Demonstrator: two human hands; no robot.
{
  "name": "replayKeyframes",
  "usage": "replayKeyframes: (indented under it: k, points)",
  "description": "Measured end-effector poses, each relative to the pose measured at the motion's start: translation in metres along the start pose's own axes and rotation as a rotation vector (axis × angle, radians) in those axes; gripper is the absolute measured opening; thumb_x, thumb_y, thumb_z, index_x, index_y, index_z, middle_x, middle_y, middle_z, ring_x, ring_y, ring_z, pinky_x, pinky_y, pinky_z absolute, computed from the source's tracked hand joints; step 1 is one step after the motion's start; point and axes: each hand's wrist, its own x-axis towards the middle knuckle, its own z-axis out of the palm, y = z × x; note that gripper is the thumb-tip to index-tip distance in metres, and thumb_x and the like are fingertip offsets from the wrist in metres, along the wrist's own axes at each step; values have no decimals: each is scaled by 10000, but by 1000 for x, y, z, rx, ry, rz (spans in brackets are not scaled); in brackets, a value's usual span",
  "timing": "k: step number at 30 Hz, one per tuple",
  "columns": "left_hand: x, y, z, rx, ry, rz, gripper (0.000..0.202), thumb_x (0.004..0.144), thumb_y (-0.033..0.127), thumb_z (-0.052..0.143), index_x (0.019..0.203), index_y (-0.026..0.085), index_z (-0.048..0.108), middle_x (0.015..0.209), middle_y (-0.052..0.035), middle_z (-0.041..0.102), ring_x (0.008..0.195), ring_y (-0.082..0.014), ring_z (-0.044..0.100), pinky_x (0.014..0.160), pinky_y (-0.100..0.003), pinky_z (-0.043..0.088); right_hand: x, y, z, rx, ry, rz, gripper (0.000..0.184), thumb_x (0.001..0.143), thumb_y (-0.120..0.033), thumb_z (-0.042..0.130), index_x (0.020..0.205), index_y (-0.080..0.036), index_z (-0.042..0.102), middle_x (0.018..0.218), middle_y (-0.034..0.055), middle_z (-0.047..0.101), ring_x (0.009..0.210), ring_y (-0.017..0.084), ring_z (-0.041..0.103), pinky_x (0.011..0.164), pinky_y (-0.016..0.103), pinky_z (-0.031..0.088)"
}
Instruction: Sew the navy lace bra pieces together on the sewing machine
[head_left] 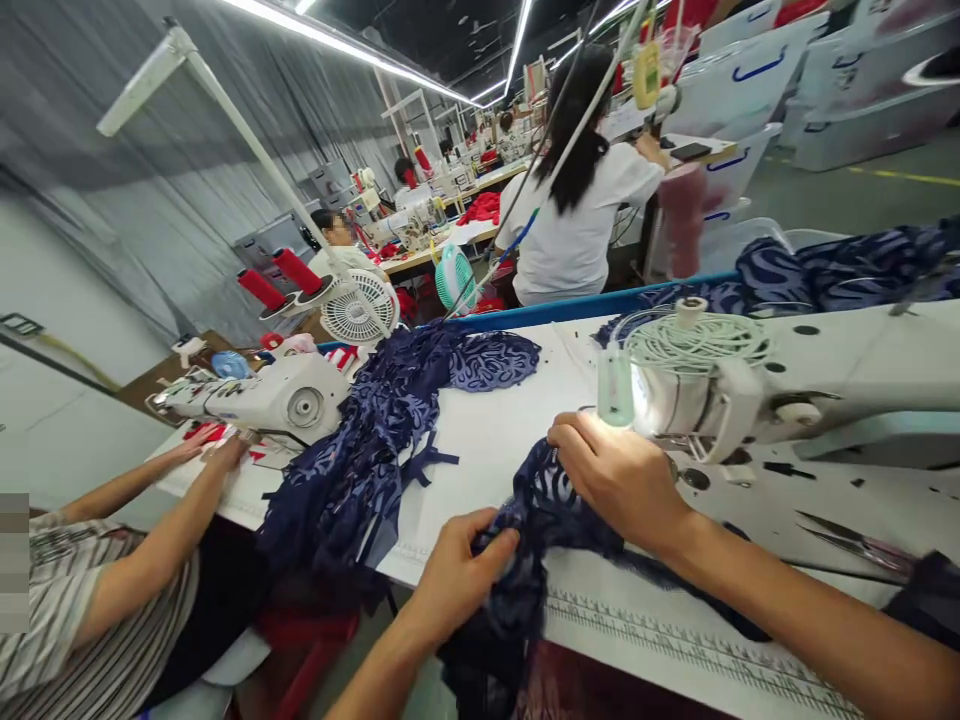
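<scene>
A piece of navy lace fabric (525,550) hangs over the front edge of the white table and runs up toward the sewing machine (705,390). Near the table edge my left hand (469,560) is closed on it, thumb pressed against the fingers. My right hand (619,480) grips the upper part of the same fabric, just left of the machine's lit needle area; its fingertips are partly hidden. The needle and presser foot are hidden behind this hand and the machine head.
A heap of navy lace pieces (375,450) lies left of my hands. Thread scissors (855,545) rest at the right. A co-worker in a striped shirt (97,600) works at another sewing machine (262,400) on the left. A measuring tape (675,640) runs along the front edge.
</scene>
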Motion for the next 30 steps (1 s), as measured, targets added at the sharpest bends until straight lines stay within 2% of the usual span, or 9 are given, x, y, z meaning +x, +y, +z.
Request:
replayKeyframes:
  k: [2,5,8,11,15,20,23,26,30]
  points:
    - [1,-5,4,-105,71,-30,413,845,528,616,674,152,613,683,2,510,705,-145,480,654,-234,385,5,-5,3,61,-16,15,294,895,-17,376,866,-181,617,939,87,666,740,185,570,629,307,374]
    - [0,-16,11,-294,116,-75,358,767,489,699,679,151,618,695,9,502,703,-136,470,657,-229,379,-4,-12,8,235,-118,42,222,948,-142,411,937,-214,620,876,45,685,760,180,638,649,283,472]
    - [-2,-23,18,-538,-8,-211,309,719,417,749,851,149,669,710,20,542,642,-111,477,631,-218,381,-24,-16,13,618,-429,174,186,963,-368,497,924,-241,627,805,0,705,680,158,658,570,255,497]
    - [-2,-25,25,-683,-52,-266,356,680,384,800,911,138,687,737,17,574,640,-97,494,638,-205,397,-40,-16,16,920,-655,350,250,938,-432,516,959,-216,640,738,0,675,641,157,624,540,260,472]
    - [2,-17,35,-753,25,-235,369,691,388,807,936,128,717,798,-19,645,732,-129,567,717,-223,438,-49,-15,10,984,-598,483,268,921,-446,538,1049,-222,611,693,-28,595,637,149,554,569,270,445]
    - [6,-4,41,-820,83,-216,322,640,290,805,904,122,727,771,-28,663,707,-139,569,694,-235,446,-52,-11,-2,909,-557,482,237,937,-427,507,1082,-250,570,708,-33,585,627,150,521,568,275,428]
    - [7,-1,44,-788,59,-207,332,649,324,830,878,109,720,783,-33,651,702,-129,549,678,-230,436,-55,-11,-3,933,-564,493,242,940,-440,499,1073,-248,563,777,-12,607,696,164,559,613,286,454]
    - [9,-2,48,-730,64,-181,319,704,374,821,842,113,702,758,-17,615,688,-115,520,664,-225,415,-59,-12,-1,985,-555,525,291,894,-442,584,1111,-252,543,912,7,634,833,184,586,735,308,481]
    - [13,-3,50,-650,80,-114,320,730,393,818,795,115,675,763,-11,602,711,-113,505,672,-219,401,-59,-12,-2,979,-570,590,222,858,-390,597,1016,-237,566,811,-15,581,766,173,539,682,298,437]
